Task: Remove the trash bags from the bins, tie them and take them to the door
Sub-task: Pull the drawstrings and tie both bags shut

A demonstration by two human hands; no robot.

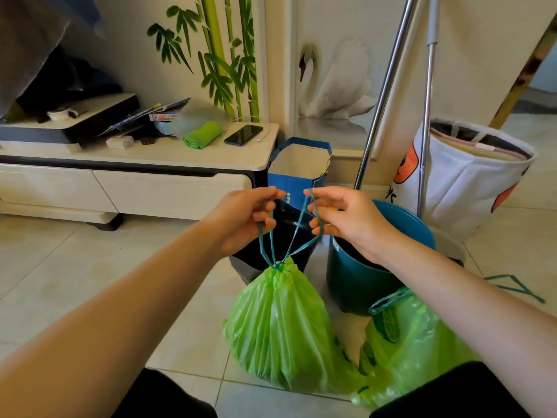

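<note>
Drawstrings (284,236) pinched in both hands, teal loops running down to the cinched neck of the green trash bag (278,324); left hand (247,218) closed on the left loop with fingers curled through it, right hand (340,217) nipping the other loop between thumb and forefinger, remaining fingers loosely spread. Bag standing on the tiled floor (90,282) between the knees, already out of its bin, mouth gathered tight but no knot visible yet. Second green bag (413,342) slumped just beside it to the right, its drawstring (388,300) lying loose at the top, apparently untied. Dark bin (280,236) right behind the strings; teal bin (361,276) beside it under the right wrist.

Likely trouble from here: thin cord slipping out of the light right-hand pinch while crossing the loops, letting the neck reopen; pulling too hard or unevenly and tearing the thin plastic at the drawstring channel; a knot set too high, leaving slack above the gather so contents spill on the carry to the door; loops snagging a bin rim close behind.
</note>
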